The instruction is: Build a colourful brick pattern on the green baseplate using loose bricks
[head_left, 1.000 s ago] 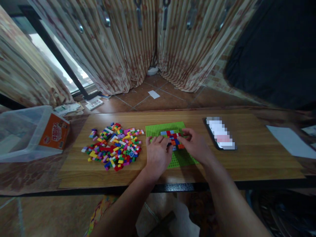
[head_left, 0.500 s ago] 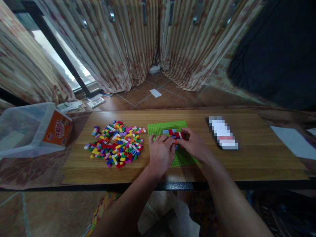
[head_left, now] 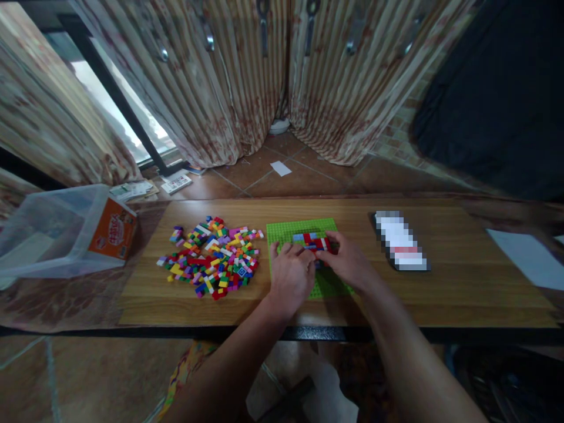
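A green studded baseplate (head_left: 277, 230) lies on the wooden table, carrying a low build of toy bricks (head_left: 308, 238) in red, blue, light blue and white. My left hand (head_left: 291, 275) rests over the plate's left half, its fingers curled and its fingertips gripping the near edge of the build. From the other side my right hand (head_left: 350, 258) pinches the build's right end between thumb and index finger. Both sets of fingertips nearly meet, hiding part of the bricks. Left of the plate spreads a pile of loose toy bricks (head_left: 220, 255) in many colours.
A phone (head_left: 402, 241) with a blurred screen lies right of the plate. Beyond the wooden table's (head_left: 458, 282) left end stands a clear plastic bin (head_left: 57, 235) with an orange label. White paper (head_left: 526, 255) lies off to the right. Curtains (head_left: 238, 88) hang behind.
The whole view has shifted slightly, so things appear a little further right and lower. Both hands keep nearly the same hold on the build.
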Demonstrator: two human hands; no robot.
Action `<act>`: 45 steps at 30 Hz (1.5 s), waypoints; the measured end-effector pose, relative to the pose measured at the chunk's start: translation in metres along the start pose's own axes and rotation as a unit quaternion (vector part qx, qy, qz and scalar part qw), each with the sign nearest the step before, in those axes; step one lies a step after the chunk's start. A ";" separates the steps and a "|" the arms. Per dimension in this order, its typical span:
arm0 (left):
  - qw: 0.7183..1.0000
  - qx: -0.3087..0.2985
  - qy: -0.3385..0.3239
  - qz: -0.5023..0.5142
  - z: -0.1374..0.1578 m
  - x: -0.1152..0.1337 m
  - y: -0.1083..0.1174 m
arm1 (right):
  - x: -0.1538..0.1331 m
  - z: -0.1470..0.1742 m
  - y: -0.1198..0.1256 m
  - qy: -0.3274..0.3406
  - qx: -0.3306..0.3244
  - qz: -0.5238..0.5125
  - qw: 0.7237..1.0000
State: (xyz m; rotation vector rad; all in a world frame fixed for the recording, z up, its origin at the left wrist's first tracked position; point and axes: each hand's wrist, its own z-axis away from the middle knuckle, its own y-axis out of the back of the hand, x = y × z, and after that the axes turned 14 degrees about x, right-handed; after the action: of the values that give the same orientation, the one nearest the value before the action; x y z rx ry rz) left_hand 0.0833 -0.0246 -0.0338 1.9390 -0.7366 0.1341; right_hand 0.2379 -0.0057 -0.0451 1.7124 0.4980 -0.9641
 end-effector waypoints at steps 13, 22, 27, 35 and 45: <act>0.984 0.121 0.065 0.117 -0.007 -0.013 0.023 | -0.010 0.000 0.018 0.039 0.115 0.000 0.993; 0.848 0.382 0.257 0.263 -0.028 -0.088 0.065 | -0.075 0.066 -0.039 0.252 -0.065 -0.056 0.964; 0.812 0.409 0.292 0.296 -0.027 -0.101 0.070 | -0.085 0.084 -0.081 0.270 -0.110 0.027 0.956; 0.819 0.370 0.305 0.315 -0.024 -0.092 0.076 | -0.087 0.091 -0.100 0.260 -0.096 0.100 0.956; 0.843 0.336 0.293 0.300 -0.022 -0.089 0.072 | -0.090 0.091 -0.115 0.222 -0.079 0.066 0.970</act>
State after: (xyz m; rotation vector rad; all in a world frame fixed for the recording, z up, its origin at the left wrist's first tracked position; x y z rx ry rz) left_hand -0.0228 0.0112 -0.0021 2.0367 -0.9123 1.4777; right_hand 0.0692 -0.0375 -0.0514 1.7917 0.7209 -0.4281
